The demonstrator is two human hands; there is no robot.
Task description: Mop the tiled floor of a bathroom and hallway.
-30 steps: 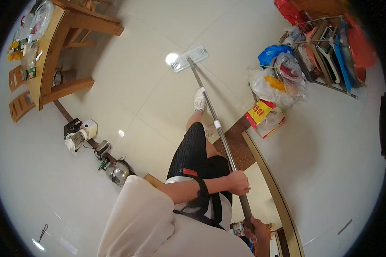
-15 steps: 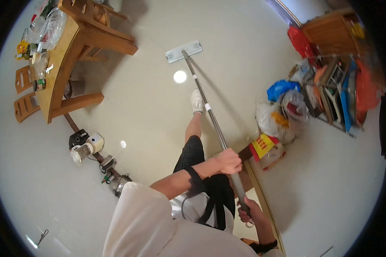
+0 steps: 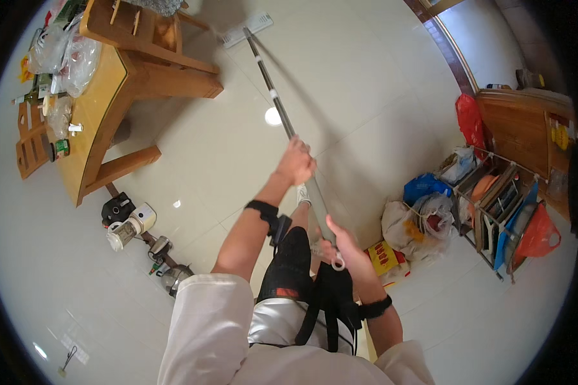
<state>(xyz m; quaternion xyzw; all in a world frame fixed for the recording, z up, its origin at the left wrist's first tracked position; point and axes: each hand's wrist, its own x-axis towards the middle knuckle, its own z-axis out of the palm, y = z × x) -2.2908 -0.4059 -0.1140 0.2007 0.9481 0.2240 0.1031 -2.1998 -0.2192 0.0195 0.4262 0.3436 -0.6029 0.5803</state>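
Observation:
A flat mop [image 3: 281,114] slants across the floor, its long metal pole running from my body out to the far side. My left hand [image 3: 296,162] is wrapped round the middle of the pole. Lower down, by the end with the hanging ring, my right hand [image 3: 341,242] grips the grey handle, its thumb lying along it. The pale, rectangular mop head [image 3: 259,24] rests on the tiles beyond the dining table's corner, close to a chair. Below my hands, one white shoe [image 3: 304,195] shows partly behind the pole.
To the left stands a wooden table [image 3: 103,83] with plastic bags and jars; a wooden chair [image 3: 128,35] adjoins it. A blender [image 3: 135,224] and other appliances line the left wall. At right are several bags [image 3: 404,224] and a rack [image 3: 488,212] of boards beside a doorway.
The mop head has slid farther away and to the left, near the chair. Both my hands have moved forward and left with the pole.

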